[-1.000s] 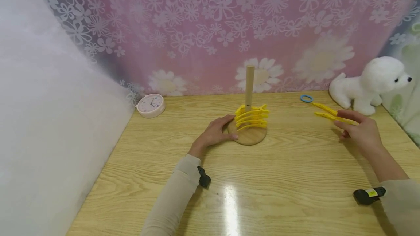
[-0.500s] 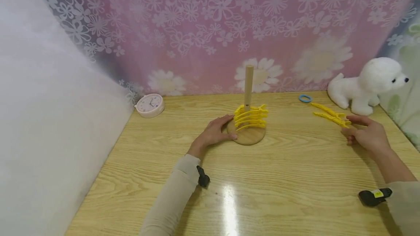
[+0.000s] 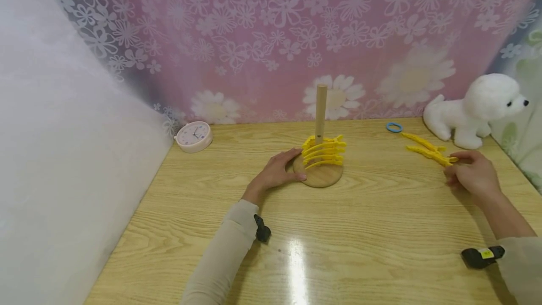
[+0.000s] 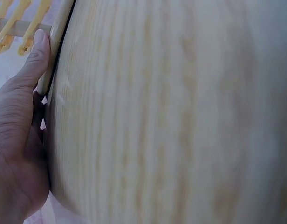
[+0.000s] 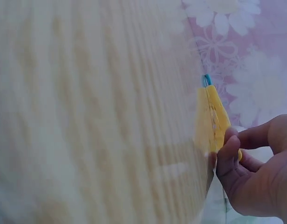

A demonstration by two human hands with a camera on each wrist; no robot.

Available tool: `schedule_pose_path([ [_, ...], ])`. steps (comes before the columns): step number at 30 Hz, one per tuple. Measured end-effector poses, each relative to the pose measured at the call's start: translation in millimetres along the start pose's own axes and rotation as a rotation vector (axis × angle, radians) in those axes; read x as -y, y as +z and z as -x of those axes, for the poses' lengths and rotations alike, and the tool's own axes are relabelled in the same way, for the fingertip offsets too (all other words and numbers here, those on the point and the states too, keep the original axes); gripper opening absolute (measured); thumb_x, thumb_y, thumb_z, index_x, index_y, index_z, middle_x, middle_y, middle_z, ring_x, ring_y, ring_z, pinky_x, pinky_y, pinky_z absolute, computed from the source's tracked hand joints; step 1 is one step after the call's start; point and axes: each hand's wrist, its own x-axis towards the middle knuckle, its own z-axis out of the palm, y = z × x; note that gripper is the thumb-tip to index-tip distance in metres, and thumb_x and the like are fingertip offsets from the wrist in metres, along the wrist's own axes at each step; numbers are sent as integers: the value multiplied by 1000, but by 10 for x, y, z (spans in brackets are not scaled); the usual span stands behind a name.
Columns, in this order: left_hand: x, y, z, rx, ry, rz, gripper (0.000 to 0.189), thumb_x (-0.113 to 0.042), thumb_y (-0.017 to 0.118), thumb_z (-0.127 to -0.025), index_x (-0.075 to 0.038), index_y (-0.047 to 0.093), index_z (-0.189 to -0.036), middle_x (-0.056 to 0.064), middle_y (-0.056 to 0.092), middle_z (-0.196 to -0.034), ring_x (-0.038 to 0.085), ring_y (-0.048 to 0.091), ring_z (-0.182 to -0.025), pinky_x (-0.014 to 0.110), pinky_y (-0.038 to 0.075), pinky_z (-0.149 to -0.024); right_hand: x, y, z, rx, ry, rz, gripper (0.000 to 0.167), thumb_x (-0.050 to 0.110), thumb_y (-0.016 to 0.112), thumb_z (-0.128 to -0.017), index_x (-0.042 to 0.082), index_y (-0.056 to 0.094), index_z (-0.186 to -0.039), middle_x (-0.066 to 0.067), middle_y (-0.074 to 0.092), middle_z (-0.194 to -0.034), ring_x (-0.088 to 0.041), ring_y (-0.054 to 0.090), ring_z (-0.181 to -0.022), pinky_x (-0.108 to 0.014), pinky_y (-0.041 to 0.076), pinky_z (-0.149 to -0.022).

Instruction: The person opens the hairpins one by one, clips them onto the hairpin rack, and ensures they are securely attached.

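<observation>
In the head view, a wooden stand (image 3: 320,179) with a round base and upright post stands mid-table. Several yellow hair clips (image 3: 323,150) are stacked around its post, low down. My left hand (image 3: 277,169) grips the base's left edge; its thumb lies on top in the left wrist view, other fingers partly hidden. At right, two loose yellow hair clips lie side by side on the table. The nearer hair clip (image 3: 432,155) has its end pinched between thumb and fingers of my right hand (image 3: 474,173). Just beyond it lies the farther hair clip (image 3: 421,141), untouched.
A blue ring (image 3: 394,127) lies at the table's back, beside the farther clip's tip. A white plush dog (image 3: 470,112) sits at the back right corner. The pink clock (image 3: 194,136) is at the back left. A flowered curtain (image 3: 271,51) hangs behind the table (image 3: 360,229).
My right hand has drawn back to the right and from above the clips to the near clip's end. That clip has shifted slightly. The left hand still holds the base.
</observation>
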Motion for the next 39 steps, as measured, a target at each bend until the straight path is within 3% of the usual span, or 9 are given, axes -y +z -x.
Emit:
schedule_pose_path([
  [3, 2, -1, -2, 0, 4, 2, 91, -58, 75, -91, -33, 28, -166, -1, 25, -172, 28, 19, -159, 54, 16, -127, 20, 14, 25, 22, -29, -41, 23, 4, 58, -101, 11, 49, -122, 16, 60, -79, -14, 67, -60, -34, 59, -53],
  [9, -6, -8, 7, 9, 4, 3, 91, -58, 74, -92, -34, 27, -166, -2, 25, -172, 28, 19, -159, 54, 15, -128, 58, 73, 68, 54, -87, 34, 44, 12, 47, -110, -10, 38, -147, 10, 57, -91, -14, 68, -63, -33, 60, -56],
  [15, -29, -39, 8, -1, 12, 12, 91, -57, 74, -91, -35, 27, -166, -1, 25, -172, 28, 19, -159, 56, 17, -127, 140, 159, 98, 112, -163, 9, 48, 11, 45, -111, -18, 32, -147, 14, 57, -93, -15, 71, -64, -37, 62, -59],
  [17, -31, -43, 8, -3, 12, 12, 91, -57, 74, -92, -35, 27, -166, -1, 25, -172, 28, 19, -159, 55, 18, -127, 160, 188, 102, 122, -187, -18, 41, 9, 46, -110, -16, 37, -142, 16, 56, -94, -15, 71, -64, -37, 63, -58],
  [20, -20, -28, 8, -8, 10, 10, 90, -57, 75, -92, -34, 28, -166, -1, 26, -172, 28, 21, -158, 55, 19, -127, 166, 225, 110, 146, -224, -60, 23, 6, 48, -109, 6, 53, -131, 15, 55, -99, -16, 69, -62, -36, 62, -56],
  [22, -10, -14, 8, -6, 5, 9, 90, -57, 75, -91, -35, 28, -166, -1, 26, -172, 28, 21, -158, 54, 19, -127, 171, 250, 123, 162, -248, -80, 27, 5, 49, -109, 22, 56, -127, 18, 55, -103, -16, 67, -61, -34, 61, -55],
  [24, -1, -3, 7, -5, 4, 9, 90, -57, 75, -91, -35, 28, -166, -1, 26, -172, 28, 21, -159, 55, 19, -127, 194, 279, 146, 174, -274, -86, 33, 4, 49, -109, 30, 58, -128, 19, 54, -107, -16, 66, -60, -33, 60, -54],
  [30, -11, -3, 16, -3, 3, 17, 91, -58, 75, -91, -36, 28, -166, 0, 25, -172, 28, 19, -159, 56, 17, -127, 359, 372, 246, 170, -342, -56, 30, 10, 50, -110, 14, 59, -139, 19, 53, -115, -16, 61, -58, -33, 57, -52],
  [39, -1, 9, 14, -5, -7, 2, 91, -59, 74, -91, -36, 27, -166, -2, 25, -172, 27, 19, -159, 55, 17, -127, 725, 559, 473, 136, -400, -112, 29, 13, 53, -110, 12, 63, -137, 25, 62, -116, -18, 54, -50, -33, 52, -46],
])
